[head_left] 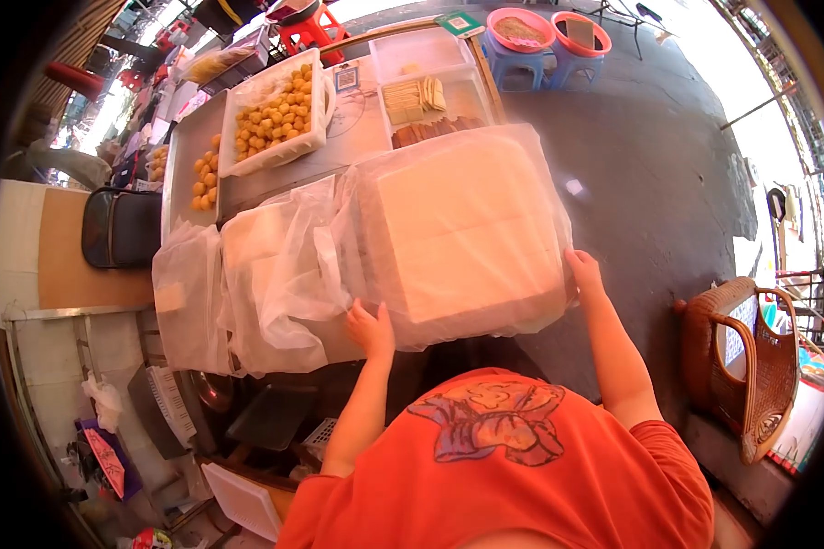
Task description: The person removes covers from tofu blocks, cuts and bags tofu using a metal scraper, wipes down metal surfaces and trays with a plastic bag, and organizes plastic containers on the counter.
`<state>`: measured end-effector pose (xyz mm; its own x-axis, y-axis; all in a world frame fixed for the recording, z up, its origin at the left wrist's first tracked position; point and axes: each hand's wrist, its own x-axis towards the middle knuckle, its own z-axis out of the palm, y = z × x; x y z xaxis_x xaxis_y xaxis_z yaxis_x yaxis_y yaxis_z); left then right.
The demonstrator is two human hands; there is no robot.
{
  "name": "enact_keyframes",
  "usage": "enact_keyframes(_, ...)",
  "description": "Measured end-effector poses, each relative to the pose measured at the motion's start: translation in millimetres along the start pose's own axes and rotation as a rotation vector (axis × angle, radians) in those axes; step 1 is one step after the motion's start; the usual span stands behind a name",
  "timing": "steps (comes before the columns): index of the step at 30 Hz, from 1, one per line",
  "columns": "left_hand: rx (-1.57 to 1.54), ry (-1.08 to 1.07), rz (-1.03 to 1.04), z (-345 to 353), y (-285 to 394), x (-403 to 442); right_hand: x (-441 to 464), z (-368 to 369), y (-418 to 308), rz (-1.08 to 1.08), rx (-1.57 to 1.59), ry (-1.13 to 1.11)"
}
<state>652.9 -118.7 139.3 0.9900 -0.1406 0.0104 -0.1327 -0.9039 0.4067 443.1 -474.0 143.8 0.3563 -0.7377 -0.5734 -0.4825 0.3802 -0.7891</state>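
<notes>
A big pale slab, which looks like tofu, lies under a translucent plastic sheet on the stall counter. At the sheet's near left corner, my left hand has its fingers closed on the plastic edge. My right hand pinches the same sheet along its right edge. Left of the slab, more pale blocks sit under crumpled plastic, and a smaller piece shows through plastic at the far left. The fingertips of both hands are partly hidden by the sheet.
Behind stands a white basket of golden fried balls, with loose balls on the metal tray beside it. Clear bins hold sliced pieces. A wicker chair is at right; pink basins on stools stand beyond.
</notes>
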Motion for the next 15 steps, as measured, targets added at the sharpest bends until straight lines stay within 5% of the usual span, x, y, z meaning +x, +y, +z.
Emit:
enact_keyframes(5, 0.119, -0.092, 0.016, -15, 4, -9, 14, -14, 18, -0.161, 0.085, 0.297)
enact_keyframes(8, 0.183, -0.063, 0.059, -19, 8, -10, 25, -18, 30, -0.225, -0.002, 0.286)
enact_keyframes(11, 0.21, 0.033, 0.242, -27, 24, -20, 5, -8, 13, -0.744, -0.474, 0.606)
enact_keyframes(15, 0.252, -0.068, 0.383, -27, 35, -54, -36, -5, -6, -0.954, -0.711, 0.275)
